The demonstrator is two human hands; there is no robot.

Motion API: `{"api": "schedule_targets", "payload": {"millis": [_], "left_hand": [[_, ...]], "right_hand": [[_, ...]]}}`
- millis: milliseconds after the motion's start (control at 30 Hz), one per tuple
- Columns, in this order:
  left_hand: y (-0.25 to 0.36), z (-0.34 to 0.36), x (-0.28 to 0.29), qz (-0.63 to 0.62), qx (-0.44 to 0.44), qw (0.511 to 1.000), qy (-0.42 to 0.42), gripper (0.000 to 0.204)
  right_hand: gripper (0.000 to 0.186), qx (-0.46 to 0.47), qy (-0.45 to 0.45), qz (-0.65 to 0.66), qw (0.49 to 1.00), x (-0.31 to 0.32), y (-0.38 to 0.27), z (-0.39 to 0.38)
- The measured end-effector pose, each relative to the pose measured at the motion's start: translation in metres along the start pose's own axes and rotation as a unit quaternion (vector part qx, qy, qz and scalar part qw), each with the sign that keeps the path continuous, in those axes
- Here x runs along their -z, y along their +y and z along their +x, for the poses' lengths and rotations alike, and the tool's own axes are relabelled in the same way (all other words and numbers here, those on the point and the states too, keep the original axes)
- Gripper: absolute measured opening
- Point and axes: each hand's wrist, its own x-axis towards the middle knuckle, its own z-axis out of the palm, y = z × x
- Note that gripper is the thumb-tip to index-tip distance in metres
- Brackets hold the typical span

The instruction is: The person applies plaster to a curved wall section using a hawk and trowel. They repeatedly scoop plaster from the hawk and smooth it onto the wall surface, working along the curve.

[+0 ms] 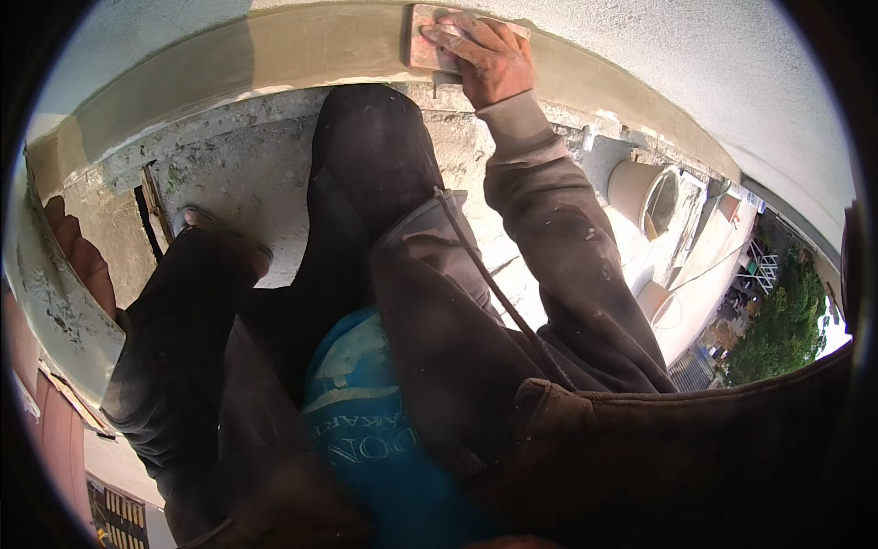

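Observation:
At the top, my right hand (494,59) grips a flat, rectangular plastering float (426,53), pinkish and smeared with plaster. The float lies against a smooth grey-brown band of plaster (320,44) that curves along the foot of a white wall (640,37). Far to the left, the fingers of my left hand (84,256) curl over the edge of a pale, curved, plaster-spotted thing (69,316). Its kind is unclear, and the palm and thumb are hidden.
My dark-trousered knee (375,137) rises just below the band, over a rough concrete ledge (238,160). On the right lie a pale bucket (640,197) on its side and another round container (654,302). Beyond, much lower, are green trees (777,334).

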Motion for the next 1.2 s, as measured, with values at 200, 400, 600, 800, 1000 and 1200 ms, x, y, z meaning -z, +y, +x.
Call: {"api": "schedule_targets", "payload": {"millis": [200, 400, 600, 800, 1000, 1200], "left_hand": [[0.025, -0.03, 0.011, -0.084, 0.005, 0.993, -0.085, 0.045], [0.007, -0.022, 0.006, -0.09, -0.075, 0.989, -0.091, 0.05], [0.015, -0.032, 0.024, -0.063, -0.087, 0.974, -0.198, 0.048], [0.012, -0.013, 0.034, -0.096, -0.085, 0.981, -0.145, 0.044], [0.009, -0.021, 0.042, -0.116, -0.078, 0.982, -0.128, 0.042], [0.009, -0.051, 0.033, -0.121, -0.085, 0.983, -0.108, 0.041]], "right_hand": [[0.041, 0.039, -0.001, -0.001, 0.999, 0.038, 0.104, -0.076], [0.05, 0.144, -0.02, 0.108, 0.984, -0.033, -0.115, 0.051], [0.039, 0.041, 0.0, 0.057, 0.998, -0.023, -0.052, 0.036], [0.045, 0.075, 0.0, 0.093, 0.993, -0.037, -0.133, 0.046], [0.048, 0.024, -0.03, 0.018, 0.999, -0.012, -0.044, 0.032], [0.038, 0.076, -0.039, 0.143, 0.986, -0.013, -0.037, 0.022]]}}
